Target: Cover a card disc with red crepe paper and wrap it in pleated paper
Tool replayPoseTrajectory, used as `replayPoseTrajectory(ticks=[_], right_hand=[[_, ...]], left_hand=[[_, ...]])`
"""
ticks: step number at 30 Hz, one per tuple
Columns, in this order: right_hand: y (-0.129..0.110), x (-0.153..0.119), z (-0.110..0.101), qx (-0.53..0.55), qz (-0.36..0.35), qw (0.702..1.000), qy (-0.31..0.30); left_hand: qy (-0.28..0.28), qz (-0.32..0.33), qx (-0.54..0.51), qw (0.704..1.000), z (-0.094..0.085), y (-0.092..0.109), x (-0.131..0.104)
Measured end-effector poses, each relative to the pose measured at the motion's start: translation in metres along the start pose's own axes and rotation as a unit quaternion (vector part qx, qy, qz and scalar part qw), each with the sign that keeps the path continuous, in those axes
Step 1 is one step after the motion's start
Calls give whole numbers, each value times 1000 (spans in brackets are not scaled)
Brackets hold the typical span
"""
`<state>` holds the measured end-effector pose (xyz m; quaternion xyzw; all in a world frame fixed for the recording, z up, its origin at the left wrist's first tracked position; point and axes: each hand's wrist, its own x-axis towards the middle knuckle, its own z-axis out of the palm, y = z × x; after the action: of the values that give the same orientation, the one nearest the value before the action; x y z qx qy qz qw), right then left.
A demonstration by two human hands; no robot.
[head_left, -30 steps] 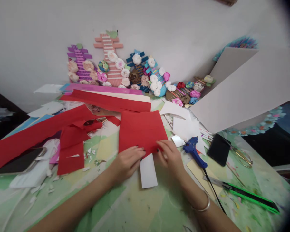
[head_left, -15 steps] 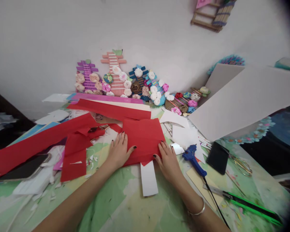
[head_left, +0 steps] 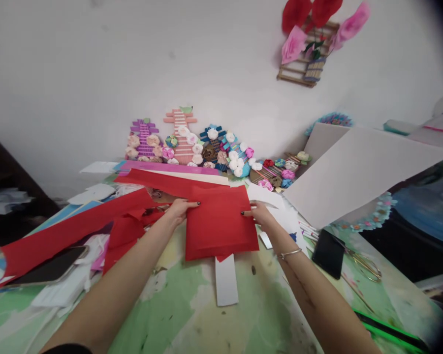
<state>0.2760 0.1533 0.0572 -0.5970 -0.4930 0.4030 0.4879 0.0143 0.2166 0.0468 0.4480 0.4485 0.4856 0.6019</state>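
Between my hands is a red paper-covered square panel (head_left: 222, 223), with a white card strip (head_left: 226, 282) sticking out from under its front edge. My left hand (head_left: 180, 209) grips the panel's left edge, thumb on top and fingers behind. At the opposite edge my right hand (head_left: 260, 214) pinches it the same way, with its thumb over the red surface. The panel looks slightly raised from the table, though its underside is hidden. Red paper scraps (head_left: 125, 231) and a long red strip (head_left: 77, 226) lie left of my left hand.
Several decorated paper-flower guitars (head_left: 184, 140) stand along the wall. A large white board (head_left: 358, 167) leans at the right. Nearby lie a black phone-like slab (head_left: 328, 253), gold-handled scissors (head_left: 367, 265) and a green cutter (head_left: 391, 330). A dark phone (head_left: 51, 265) rests at left.
Both hands have gone from lying flat on the red panel to gripping its side edges. The view has tilted up, showing more wall. My right forearm now covers the blue glue gun.
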Motion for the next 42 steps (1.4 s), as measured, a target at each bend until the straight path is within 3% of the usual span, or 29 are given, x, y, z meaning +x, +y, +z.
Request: replayPoseTrajectory(ticks=[5,6,7,9,11,15,19,24,28,33,42], right_hand=[[-65,-9,-13,83,-95,992,-7],[-78,-13,-16,100,-133,986,-5],[-89,-18,-18,118,-184,976,-2],[-104,-28,-21,140,-260,955,10],[-105,-35,-22,149,-299,942,30],[-77,-40,-21,130,-321,933,99],[-43,-44,-23,40,-340,930,135],[-21,-46,-23,26,-371,917,147],[-2,-44,-21,32,-379,914,140],[33,-52,-17,6,-338,933,124],[76,-79,-16,-35,-266,961,74]], left_hand=[[-12,63,-47,997,1,76,-15],[-27,90,-51,994,2,91,-21],[-56,156,-50,985,3,105,-28],[-57,258,-35,964,5,124,-45],[-41,281,-13,959,5,130,-60],[3,229,39,973,3,113,-81],[7,293,102,951,1,92,-91],[-38,324,94,941,-2,78,-90],[-66,324,124,935,-10,60,-87],[-71,320,167,930,-23,23,-88],[-95,300,227,921,-39,-30,-109]])
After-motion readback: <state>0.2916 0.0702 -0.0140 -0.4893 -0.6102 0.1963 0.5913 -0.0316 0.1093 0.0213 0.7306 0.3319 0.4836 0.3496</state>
